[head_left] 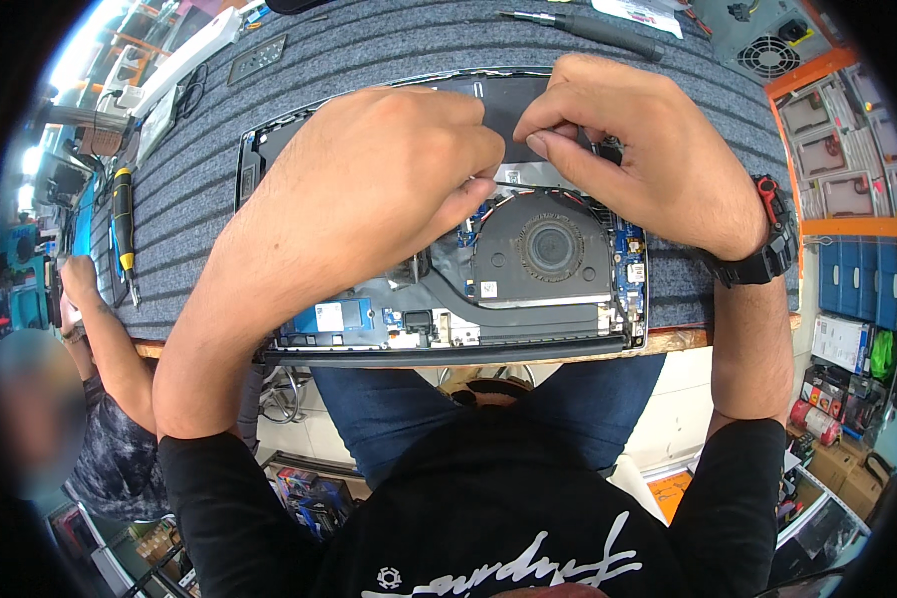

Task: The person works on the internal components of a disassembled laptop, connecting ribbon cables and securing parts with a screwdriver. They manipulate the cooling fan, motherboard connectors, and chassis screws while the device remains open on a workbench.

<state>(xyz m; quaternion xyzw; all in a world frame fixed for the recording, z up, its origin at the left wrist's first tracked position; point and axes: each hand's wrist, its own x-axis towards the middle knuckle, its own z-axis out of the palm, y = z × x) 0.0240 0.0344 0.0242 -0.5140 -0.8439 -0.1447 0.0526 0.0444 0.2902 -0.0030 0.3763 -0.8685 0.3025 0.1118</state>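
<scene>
Pinching fingers shut on my left hand (399, 149) and right hand (638, 149), holding what I could not tell, I had the opened laptop (528, 317) beneath, at the mat's (189, 239) near edge, where careless tugging could have strained the black cable (528, 186) on the cooling fan's (551, 249) far side.

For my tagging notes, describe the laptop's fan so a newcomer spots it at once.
On the ribbed grey mat lies an opened laptop. Right of its middle, nearer the person than the right hand, sits the dark fan; its round, ringed hub sets it apart from the blue circuit board alongside.
</scene>
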